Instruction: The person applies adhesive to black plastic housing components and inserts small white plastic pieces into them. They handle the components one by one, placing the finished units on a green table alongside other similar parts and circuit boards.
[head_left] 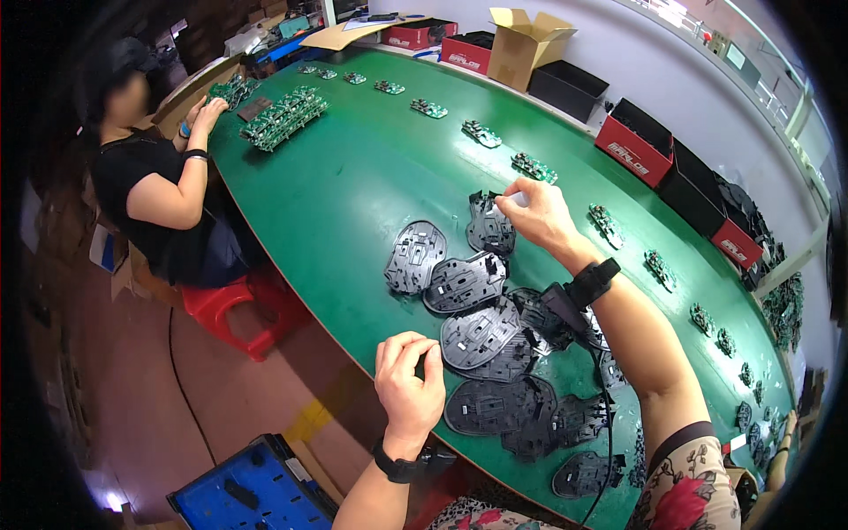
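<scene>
My right hand [541, 216] is closed in a pinch. Its fingertips are at the upper edge of a black plastic shell [491, 231], and a small whitish patch shows by the fingers. Whether it grips the shell I cannot make out. Nearer to me, my left hand [408, 389] is closed with thumb and fingers together, and what they hold, if anything, is hidden. It is beside the oval black plastic plates [481, 334], which overlap in a loose pile. Another such plate [416, 257] lies at the pile's far left, next to a tilted one [465, 283].
Small green circuit boards [533, 168] form a curved row along the green table [371, 159]. A stack of boards [284, 118] stands far left, near a seated co-worker [163, 177]. Red and black boxes [634, 146] line the wall. A blue crate [256, 490] is below the table's left edge.
</scene>
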{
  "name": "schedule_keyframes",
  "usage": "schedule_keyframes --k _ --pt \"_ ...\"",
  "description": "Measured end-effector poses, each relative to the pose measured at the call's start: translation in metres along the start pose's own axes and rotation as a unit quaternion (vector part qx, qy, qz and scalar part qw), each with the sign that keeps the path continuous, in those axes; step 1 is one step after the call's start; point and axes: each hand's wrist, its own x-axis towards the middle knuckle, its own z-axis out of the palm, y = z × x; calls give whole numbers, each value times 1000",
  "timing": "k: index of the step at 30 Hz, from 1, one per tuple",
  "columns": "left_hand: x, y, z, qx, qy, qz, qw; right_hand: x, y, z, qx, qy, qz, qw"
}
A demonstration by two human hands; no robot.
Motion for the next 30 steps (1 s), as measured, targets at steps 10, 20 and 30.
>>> schedule_keyframes --k 10,20,30 --pt "5 -2 -2 9 -26 18 999 -10 0 -10 -1 -12 -9 1000" --pt "6 -11 2 20 -81 61 995 -21 14 -3 10 -35 -19 999" --pt "10 -13 2 66 -119 83 987 -17 10 1 27 -40 -12 999"
